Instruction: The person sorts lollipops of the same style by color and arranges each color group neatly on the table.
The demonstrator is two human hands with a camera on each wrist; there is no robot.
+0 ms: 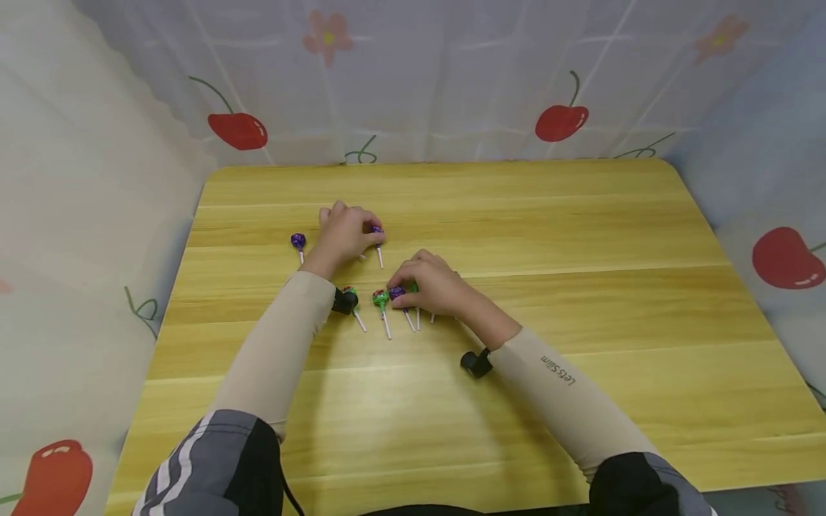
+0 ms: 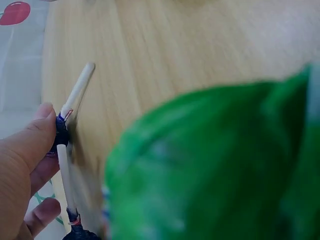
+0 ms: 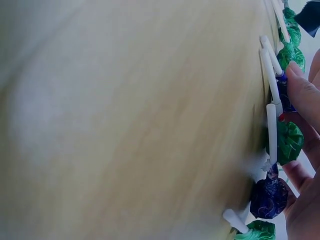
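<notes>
My left hand (image 1: pixel 345 233) is at the back left of the table, pinching a purple-wrapped lollipop (image 2: pixel 61 134) between thumb and finger, its white stick towards me. Another purple lollipop (image 2: pixel 75 231) lies beside those fingers. To the left of that hand sits a further purple lollipop (image 1: pixel 297 241). Nearer the middle, my right hand (image 1: pixel 429 283) pinches a purple lollipop (image 1: pixel 396 292) by its wrapped head. A green lollipop (image 1: pixel 380 298) is just left of it. Under the right palm, a green lollipop (image 3: pixel 290 142) and a purple one (image 3: pixel 270 197) show in the right wrist view.
A green lollipop (image 1: pixel 349 292) lies beside the left wrist's black camera (image 1: pixel 345 301); a big green wrapper fills much of the left wrist view. The wooden table (image 1: pixel 548 229) meets a cherry-patterned curtain (image 1: pixel 439 86) at its back edge.
</notes>
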